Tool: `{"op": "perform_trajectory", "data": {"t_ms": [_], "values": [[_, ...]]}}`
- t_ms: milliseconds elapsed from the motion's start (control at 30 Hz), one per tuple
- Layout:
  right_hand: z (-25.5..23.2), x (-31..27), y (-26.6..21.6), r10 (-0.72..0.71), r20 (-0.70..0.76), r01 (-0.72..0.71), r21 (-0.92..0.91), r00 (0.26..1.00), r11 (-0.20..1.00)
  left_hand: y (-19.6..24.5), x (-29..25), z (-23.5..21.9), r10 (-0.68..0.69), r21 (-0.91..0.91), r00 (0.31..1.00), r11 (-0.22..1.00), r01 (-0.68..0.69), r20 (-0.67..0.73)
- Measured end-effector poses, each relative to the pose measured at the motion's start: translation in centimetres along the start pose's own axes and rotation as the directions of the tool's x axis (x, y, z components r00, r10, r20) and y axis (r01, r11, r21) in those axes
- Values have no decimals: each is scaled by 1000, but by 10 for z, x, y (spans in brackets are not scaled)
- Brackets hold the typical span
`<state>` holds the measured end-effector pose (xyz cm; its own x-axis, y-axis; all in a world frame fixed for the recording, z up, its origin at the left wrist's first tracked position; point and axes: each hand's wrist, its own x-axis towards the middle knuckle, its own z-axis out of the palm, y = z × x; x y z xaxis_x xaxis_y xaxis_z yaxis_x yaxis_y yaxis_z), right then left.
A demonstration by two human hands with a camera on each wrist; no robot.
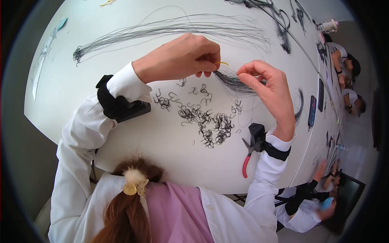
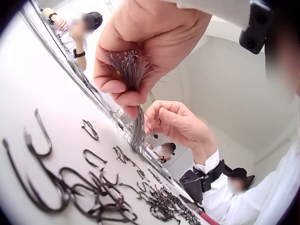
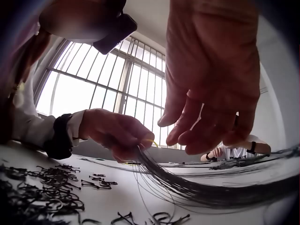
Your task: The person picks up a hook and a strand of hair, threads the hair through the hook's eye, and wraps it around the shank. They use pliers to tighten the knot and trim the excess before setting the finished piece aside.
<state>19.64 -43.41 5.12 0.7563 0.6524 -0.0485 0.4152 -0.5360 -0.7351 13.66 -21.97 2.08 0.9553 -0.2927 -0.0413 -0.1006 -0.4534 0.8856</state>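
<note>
My left hand [image 1: 184, 58] grips a bundle of thin dark fishing lines [image 1: 233, 82] near one end. In the left wrist view, the short line ends [image 2: 131, 68] fan out of the curled fingers. A yellow tie [image 1: 222, 63] sticks out beside its fingertips, by the bundle. My right hand [image 1: 265, 81] hovers over the bundle's loose length, its fingers loosely bent. The right wrist view shows a gap between this hand's fingertips [image 3: 190, 140] and the lines below. Under both hands, a heap of black fishing hooks [image 1: 206, 121] lies on the white table.
Red-handled pliers [image 1: 246, 162] lie by my right wrist. Another long bundle of lines [image 1: 170, 30] stretches across the far side. A clear strip [image 1: 45, 56] lies at the left. Phones [image 1: 312, 111] rest at the right, with other people [image 1: 344, 67] seated beyond.
</note>
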Motion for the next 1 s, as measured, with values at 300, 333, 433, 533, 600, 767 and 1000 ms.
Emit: {"op": "perform_trajectory", "data": {"t_ms": [300, 333, 433, 533, 600, 767, 1000], "values": [[8, -5, -4, -108, 48, 113, -119, 993, 986, -2, 1, -2, -3, -53, 1000, 999, 2, -17], [7, -5, -6, -58, 25, 61, -121, 998, 991, -3, 1, -2, 1, -51, 1000, 999, -2, -19], [4, -5, -7, -25, -10, 24, -100, 1000, 995, -2, 2, -3, -9, -47, 1000, 999, 8, -21], [4, -4, -5, -64, -18, 62, -87, 998, 994, -1, 2, -2, -19, -46, 1000, 999, 18, -21], [5, -3, -4, -79, -43, 76, -75, 996, 994, 0, 2, -2, -17, -46, 1000, 999, 16, -25], [3, -3, -4, -109, -69, 103, -80, 992, 991, 2, 1, -2, 5, -58, 1000, 998, -5, -2], [-18, -11, -7, -91, -125, 73, -142, 988, 987, 12, -2, -2, -62, -26, 996, 998, 60, -64]]}}
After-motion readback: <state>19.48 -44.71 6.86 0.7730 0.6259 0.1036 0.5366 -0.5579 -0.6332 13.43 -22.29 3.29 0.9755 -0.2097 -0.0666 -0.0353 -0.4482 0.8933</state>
